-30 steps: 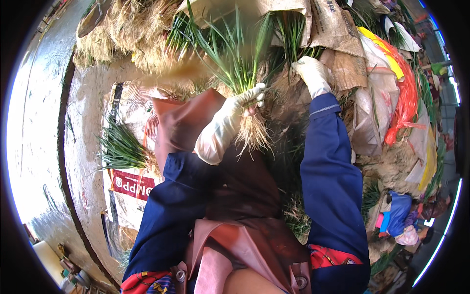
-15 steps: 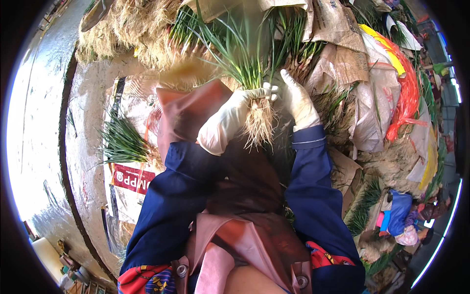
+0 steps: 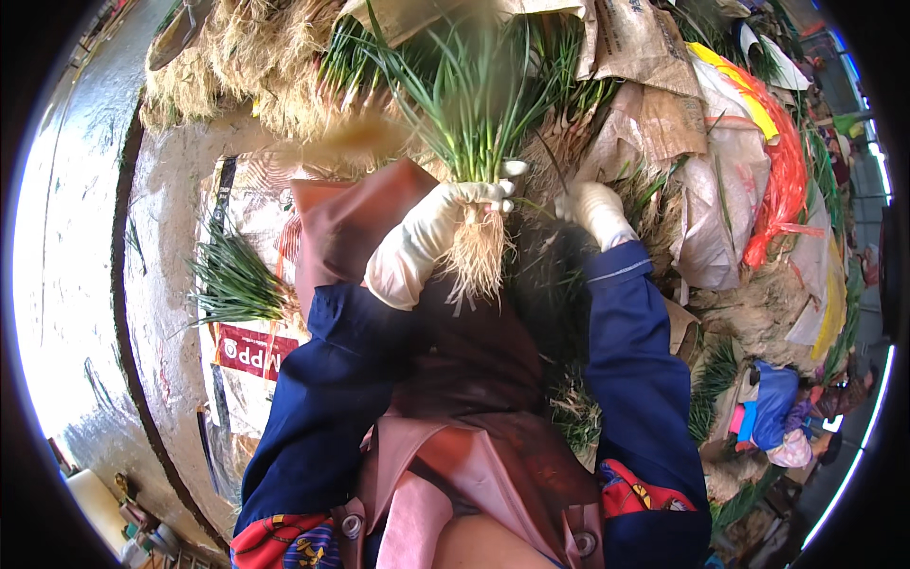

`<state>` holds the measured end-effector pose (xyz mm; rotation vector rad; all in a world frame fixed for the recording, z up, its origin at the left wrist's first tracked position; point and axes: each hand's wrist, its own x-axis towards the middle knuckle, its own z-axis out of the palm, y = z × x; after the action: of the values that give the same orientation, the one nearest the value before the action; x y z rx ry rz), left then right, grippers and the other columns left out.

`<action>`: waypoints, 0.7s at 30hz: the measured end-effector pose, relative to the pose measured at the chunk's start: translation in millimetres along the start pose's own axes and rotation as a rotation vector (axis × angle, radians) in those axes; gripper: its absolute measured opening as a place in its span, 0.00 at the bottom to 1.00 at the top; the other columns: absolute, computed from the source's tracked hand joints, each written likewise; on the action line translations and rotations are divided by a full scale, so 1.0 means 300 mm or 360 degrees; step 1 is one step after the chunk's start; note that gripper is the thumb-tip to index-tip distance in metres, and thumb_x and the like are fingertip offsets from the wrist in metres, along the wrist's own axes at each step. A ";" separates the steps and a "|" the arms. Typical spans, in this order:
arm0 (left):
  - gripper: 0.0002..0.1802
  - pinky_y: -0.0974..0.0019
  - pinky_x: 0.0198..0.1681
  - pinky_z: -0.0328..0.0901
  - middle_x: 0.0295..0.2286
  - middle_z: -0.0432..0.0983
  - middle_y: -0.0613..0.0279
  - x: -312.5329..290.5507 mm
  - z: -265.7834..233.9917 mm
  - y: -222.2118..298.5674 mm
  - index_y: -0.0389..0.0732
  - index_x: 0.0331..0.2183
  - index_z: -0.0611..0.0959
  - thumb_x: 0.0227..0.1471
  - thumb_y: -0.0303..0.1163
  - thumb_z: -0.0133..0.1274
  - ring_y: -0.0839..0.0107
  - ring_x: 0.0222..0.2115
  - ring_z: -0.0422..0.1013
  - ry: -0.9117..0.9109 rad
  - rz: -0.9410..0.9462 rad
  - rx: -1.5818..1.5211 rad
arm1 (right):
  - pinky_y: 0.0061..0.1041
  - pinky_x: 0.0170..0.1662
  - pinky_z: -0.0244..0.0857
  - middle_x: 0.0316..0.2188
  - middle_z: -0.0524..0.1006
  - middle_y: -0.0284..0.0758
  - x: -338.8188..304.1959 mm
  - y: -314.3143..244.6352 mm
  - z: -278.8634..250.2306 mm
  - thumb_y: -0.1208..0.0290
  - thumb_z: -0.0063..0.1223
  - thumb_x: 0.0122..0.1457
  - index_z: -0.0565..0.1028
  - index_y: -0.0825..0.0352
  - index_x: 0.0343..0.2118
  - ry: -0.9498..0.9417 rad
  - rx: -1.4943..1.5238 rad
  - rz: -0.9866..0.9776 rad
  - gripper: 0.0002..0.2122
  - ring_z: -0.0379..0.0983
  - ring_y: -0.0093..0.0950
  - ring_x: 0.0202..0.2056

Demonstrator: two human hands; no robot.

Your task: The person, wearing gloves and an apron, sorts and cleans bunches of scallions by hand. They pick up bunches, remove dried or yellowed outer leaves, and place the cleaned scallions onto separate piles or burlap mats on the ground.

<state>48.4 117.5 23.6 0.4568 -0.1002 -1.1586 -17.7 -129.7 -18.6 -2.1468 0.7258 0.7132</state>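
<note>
My white-gloved left hand (image 3: 427, 232) is closed round a bunch of spring onions (image 3: 477, 142) just above the roots. The green leaves point away from me, and pale stringy roots (image 3: 477, 254) hang below the fingers. To the right of the bunch, my gloved right hand (image 3: 597, 211) has its fingers drawn together on a thin withered leaf (image 3: 553, 161). One dark strand rises from these fingers, and a thin greenish strand runs between them and the bunch. The right hand stands apart from the bunch, with its fingertips partly hidden.
A tied bunch of spring onions (image 3: 242, 275) lies on a printed sack (image 3: 242, 394) at left. Rooted bundles (image 3: 256, 57) are heaped at the back left. Brown sacking (image 3: 649, 47) and red plastic (image 3: 782, 180) lie at right. A person (image 3: 777, 408) is at far right.
My right hand has gone from spread fingers beside the bunch to closed fingers, a little lower and to the right. My left hand and the bunch have shifted slightly left and towards me.
</note>
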 end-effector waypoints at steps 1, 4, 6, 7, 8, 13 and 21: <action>0.25 0.77 0.31 0.67 0.33 0.74 0.64 -0.007 -0.015 -0.020 0.33 0.48 0.70 0.46 0.22 0.52 0.74 0.30 0.72 0.0096 0.0122 0.0082 | 0.25 0.35 0.67 0.33 0.77 0.36 -0.003 0.001 -0.034 0.59 0.54 0.52 0.74 0.69 0.38 -0.0364 -0.0899 0.0383 0.17 0.74 0.28 0.32; 0.12 0.81 0.19 0.62 0.24 0.75 0.62 -0.023 -0.046 -0.004 0.33 0.37 0.77 0.47 0.24 0.51 0.79 0.22 0.70 0.0355 0.0161 0.0104 | 0.30 0.37 0.65 0.30 0.78 0.34 -0.105 -0.026 -0.030 0.48 0.53 0.49 0.74 0.64 0.38 0.0420 -0.1048 -0.0340 0.22 0.74 0.31 0.32; 0.19 0.78 0.31 0.66 0.32 0.76 0.62 0.003 -0.083 -0.004 0.35 0.45 0.73 0.47 0.23 0.53 0.72 0.30 0.73 0.0348 0.0210 0.0176 | 0.26 0.34 0.63 0.28 0.77 0.33 -0.151 -0.176 -0.083 0.49 0.48 0.53 0.75 0.59 0.37 0.0741 -0.0529 -0.0251 0.18 0.72 0.29 0.29; 0.19 0.79 0.29 0.64 0.32 0.76 0.63 0.046 -0.057 -0.024 0.35 0.44 0.74 0.48 0.23 0.53 0.74 0.28 0.73 0.0385 0.0196 0.0276 | 0.27 0.31 0.62 0.22 0.76 0.32 -0.090 -0.141 -0.123 0.52 0.47 0.55 0.75 0.60 0.35 0.0985 -0.0394 -0.0284 0.16 0.71 0.27 0.24; 0.19 0.81 0.25 0.61 0.30 0.76 0.65 0.056 -0.033 -0.018 0.35 0.44 0.75 0.48 0.26 0.54 0.79 0.26 0.71 0.0358 0.0177 0.0422 | 0.27 0.32 0.63 0.23 0.76 0.33 -0.041 -0.157 -0.149 0.53 0.47 0.55 0.75 0.60 0.36 0.1141 -0.0414 -0.0326 0.16 0.72 0.27 0.25; 0.17 0.82 0.22 0.56 0.24 0.75 0.69 0.071 -0.073 -0.030 0.38 0.42 0.78 0.49 0.30 0.55 0.84 0.22 0.67 0.0429 0.0173 0.0322 | 0.30 0.37 0.64 0.29 0.78 0.31 0.045 -0.248 -0.172 0.52 0.48 0.53 0.75 0.60 0.36 0.0742 -0.0508 -0.0134 0.17 0.74 0.30 0.31; 0.13 0.81 0.20 0.55 0.20 0.72 0.69 0.101 -0.068 -0.056 0.35 0.35 0.81 0.46 0.31 0.57 0.82 0.18 0.63 0.0514 0.0116 0.0386 | 0.20 0.25 0.65 0.21 0.76 0.29 -0.256 -0.218 0.128 0.59 0.52 0.54 0.73 0.61 0.31 0.1166 -0.0572 -0.1300 0.11 0.69 0.20 0.18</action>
<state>52.7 90.9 -6.1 0.8428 0.0236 -0.9918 -35.5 -42.3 42.4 -2.7454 -0.0118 -0.4327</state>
